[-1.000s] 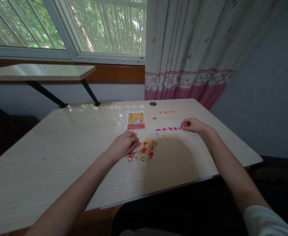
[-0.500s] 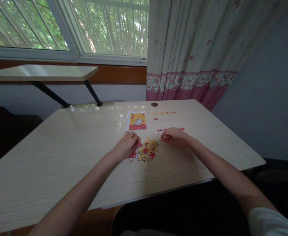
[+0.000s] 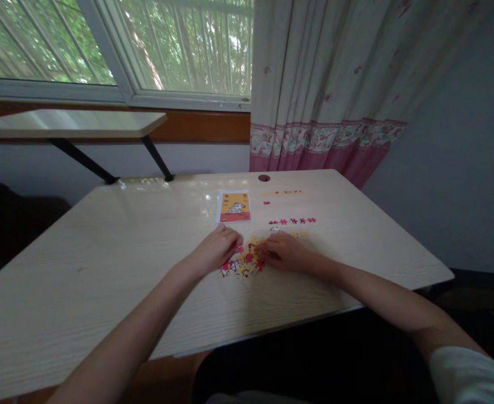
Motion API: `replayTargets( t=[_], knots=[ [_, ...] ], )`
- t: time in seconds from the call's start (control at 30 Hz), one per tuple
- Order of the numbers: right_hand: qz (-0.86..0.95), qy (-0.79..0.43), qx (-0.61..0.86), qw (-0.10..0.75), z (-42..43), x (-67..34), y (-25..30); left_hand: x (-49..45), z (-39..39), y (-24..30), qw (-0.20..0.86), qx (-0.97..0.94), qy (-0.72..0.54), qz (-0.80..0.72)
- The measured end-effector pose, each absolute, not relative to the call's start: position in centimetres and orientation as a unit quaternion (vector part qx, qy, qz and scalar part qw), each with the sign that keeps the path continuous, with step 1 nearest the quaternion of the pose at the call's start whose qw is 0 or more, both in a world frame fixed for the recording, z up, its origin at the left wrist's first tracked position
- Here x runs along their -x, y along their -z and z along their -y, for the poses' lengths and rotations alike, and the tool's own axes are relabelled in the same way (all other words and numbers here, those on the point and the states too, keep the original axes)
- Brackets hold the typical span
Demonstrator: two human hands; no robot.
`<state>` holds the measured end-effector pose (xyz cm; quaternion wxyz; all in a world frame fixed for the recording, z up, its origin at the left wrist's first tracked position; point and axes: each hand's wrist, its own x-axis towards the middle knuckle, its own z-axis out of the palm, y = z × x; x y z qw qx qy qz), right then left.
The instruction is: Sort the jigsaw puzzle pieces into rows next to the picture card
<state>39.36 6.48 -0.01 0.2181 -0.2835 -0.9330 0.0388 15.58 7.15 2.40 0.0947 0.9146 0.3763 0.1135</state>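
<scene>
My two hands are at the puzzle pile (image 3: 242, 266) on the table (image 3: 137, 264). My left hand (image 3: 219, 248) is half curled at its left side, with a pink bit by the fingertips; I can't tell if I have hold of it. My right hand (image 3: 286, 252) is at the right side, fingers bent, and I can't tell if it holds a piece. A row of red pieces (image 3: 293, 221) lies to the far right, past my right hand. The dog picture (image 3: 235, 207) is on the far side of the pile.
</scene>
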Motion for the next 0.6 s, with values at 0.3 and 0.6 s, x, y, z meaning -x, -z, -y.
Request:
replayTargets(
  t=[0.3, 0.6],
  knots=[
    [0.919, 0.004, 0.276, 0.283, -6.6, -38.9, 0.2, -16.0, -6.9, -3.5, 0.197, -0.887, -0.198, -0.368],
    [0.896, 0.068, 0.287, 0.333, -6.4, -39.1, 0.2, -18.2, -5.6, -2.9, 0.542, -0.682, -0.318, -0.375]
  ],
)
